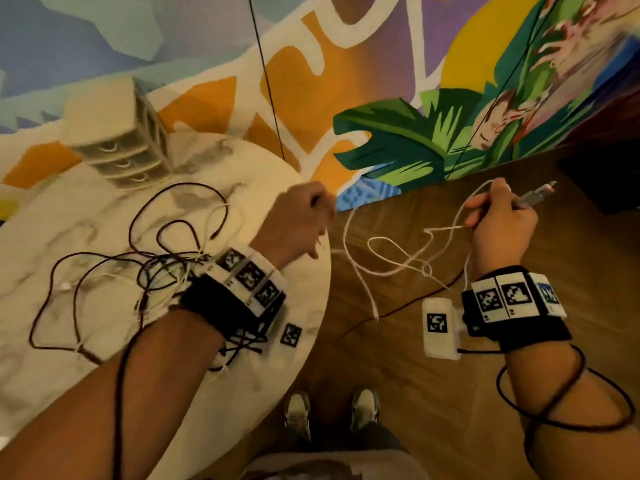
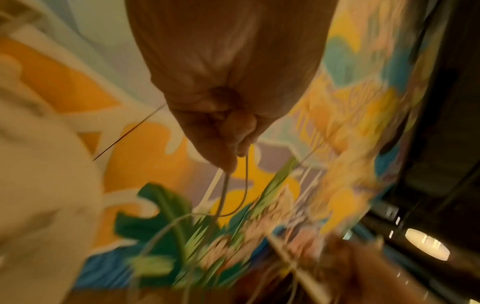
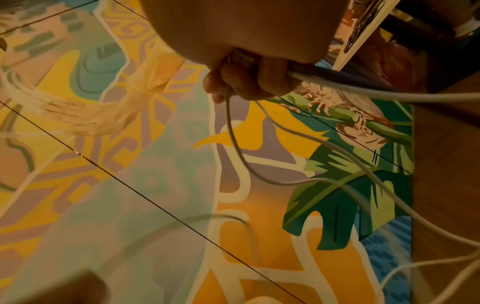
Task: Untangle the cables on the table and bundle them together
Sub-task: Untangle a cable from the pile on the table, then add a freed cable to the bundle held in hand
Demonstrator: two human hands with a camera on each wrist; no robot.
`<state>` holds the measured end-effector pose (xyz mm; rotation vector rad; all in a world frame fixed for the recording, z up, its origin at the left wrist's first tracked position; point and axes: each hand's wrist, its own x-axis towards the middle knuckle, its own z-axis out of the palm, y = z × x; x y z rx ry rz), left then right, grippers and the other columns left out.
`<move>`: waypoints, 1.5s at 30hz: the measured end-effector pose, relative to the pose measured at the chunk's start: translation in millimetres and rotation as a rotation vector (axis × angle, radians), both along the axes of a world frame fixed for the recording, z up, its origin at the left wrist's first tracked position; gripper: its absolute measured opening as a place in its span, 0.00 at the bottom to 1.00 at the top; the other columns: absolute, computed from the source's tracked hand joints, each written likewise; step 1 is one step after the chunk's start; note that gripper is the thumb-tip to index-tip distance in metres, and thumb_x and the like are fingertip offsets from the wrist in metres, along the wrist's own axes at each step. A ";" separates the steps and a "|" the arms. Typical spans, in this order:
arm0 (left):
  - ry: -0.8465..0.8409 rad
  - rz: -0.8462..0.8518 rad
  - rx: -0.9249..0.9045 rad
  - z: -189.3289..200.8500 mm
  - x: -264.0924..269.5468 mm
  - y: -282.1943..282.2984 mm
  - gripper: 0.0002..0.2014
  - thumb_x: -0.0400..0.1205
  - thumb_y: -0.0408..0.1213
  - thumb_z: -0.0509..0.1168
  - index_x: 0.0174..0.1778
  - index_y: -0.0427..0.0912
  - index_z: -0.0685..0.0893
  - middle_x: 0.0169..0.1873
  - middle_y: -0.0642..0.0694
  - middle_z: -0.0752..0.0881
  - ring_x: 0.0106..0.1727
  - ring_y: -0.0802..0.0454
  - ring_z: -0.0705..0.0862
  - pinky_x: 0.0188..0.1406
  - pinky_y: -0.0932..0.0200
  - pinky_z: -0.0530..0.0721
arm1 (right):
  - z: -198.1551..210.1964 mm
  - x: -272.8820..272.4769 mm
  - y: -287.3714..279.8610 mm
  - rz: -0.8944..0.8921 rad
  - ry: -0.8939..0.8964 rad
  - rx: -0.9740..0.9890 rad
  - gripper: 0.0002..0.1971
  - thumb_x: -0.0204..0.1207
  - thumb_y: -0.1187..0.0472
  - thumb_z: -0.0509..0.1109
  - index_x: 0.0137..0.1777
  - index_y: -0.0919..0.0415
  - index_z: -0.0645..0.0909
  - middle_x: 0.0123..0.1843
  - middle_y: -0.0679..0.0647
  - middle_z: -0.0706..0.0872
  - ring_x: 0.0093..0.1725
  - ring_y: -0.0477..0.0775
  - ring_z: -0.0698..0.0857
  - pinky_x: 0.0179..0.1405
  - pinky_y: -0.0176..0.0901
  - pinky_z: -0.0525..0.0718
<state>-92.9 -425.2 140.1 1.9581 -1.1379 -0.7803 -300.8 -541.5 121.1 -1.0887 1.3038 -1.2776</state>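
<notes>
A tangle of dark and white cables (image 1: 149,268) lies on the round marble table (image 1: 69,209). A white cable (image 1: 398,258) hangs in loops off the table's right edge, stretched between both hands above the wooden floor. My left hand (image 1: 304,216) is curled over the table's rim and pinches the white cable (image 2: 226,185). To the right, my right hand (image 1: 498,216) grips the same cable (image 3: 233,131) near its end, and the plug (image 1: 536,194) sticks out past the fingers. A dark cable (image 1: 398,310) trails down toward the floor.
A small beige drawer unit (image 1: 117,136) stands at the table's back. A colourful patterned rug (image 1: 381,98) covers the floor beyond, wooden floor (image 1: 415,393) lies on the right. Thin black wires (image 1: 266,81) cross the rug. My shoes (image 1: 329,410) stand below the table's edge.
</notes>
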 end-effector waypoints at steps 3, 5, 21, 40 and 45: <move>-0.266 -0.322 0.568 -65.9 -30.9 9.5 0.13 0.85 0.44 0.58 0.53 0.38 0.80 0.50 0.37 0.84 0.44 0.44 0.86 0.42 0.47 0.85 | 2.5 -19.0 -12.9 0.076 0.004 0.025 0.23 0.85 0.54 0.58 0.27 0.58 0.77 0.15 0.47 0.74 0.18 0.45 0.70 0.24 0.36 0.71; -0.358 -0.396 0.674 -83.9 -49.6 7.4 0.23 0.83 0.52 0.61 0.72 0.46 0.71 0.70 0.40 0.73 0.69 0.41 0.76 0.63 0.46 0.78 | 3.6 -24.9 -13.4 0.154 0.020 0.076 0.22 0.85 0.53 0.59 0.27 0.57 0.77 0.16 0.47 0.74 0.19 0.45 0.70 0.22 0.37 0.70; -0.204 -0.421 0.224 -49.6 -52.8 -64.2 0.17 0.86 0.46 0.57 0.40 0.45 0.87 0.29 0.52 0.81 0.28 0.61 0.77 0.30 0.60 0.71 | 14.5 -105.2 -69.0 0.272 0.237 0.018 0.26 0.86 0.48 0.54 0.35 0.61 0.86 0.28 0.54 0.86 0.19 0.43 0.71 0.18 0.31 0.66; -0.092 -0.615 -0.144 13.9 -191.0 -143.6 0.16 0.82 0.35 0.64 0.63 0.31 0.79 0.45 0.46 0.84 0.48 0.46 0.81 0.46 0.69 0.76 | 65.9 -70.8 -64.2 0.417 0.135 -0.138 0.30 0.87 0.50 0.51 0.29 0.48 0.87 0.37 0.48 0.91 0.43 0.47 0.86 0.52 0.39 0.78; 0.608 -0.506 -0.176 25.0 -181.3 -145.9 0.11 0.85 0.31 0.52 0.40 0.39 0.77 0.26 0.53 0.81 0.29 0.59 0.80 0.32 0.63 0.80 | 64.1 -72.7 -66.9 0.598 0.070 -0.147 0.19 0.86 0.53 0.54 0.54 0.59 0.85 0.46 0.51 0.88 0.45 0.42 0.87 0.49 0.35 0.84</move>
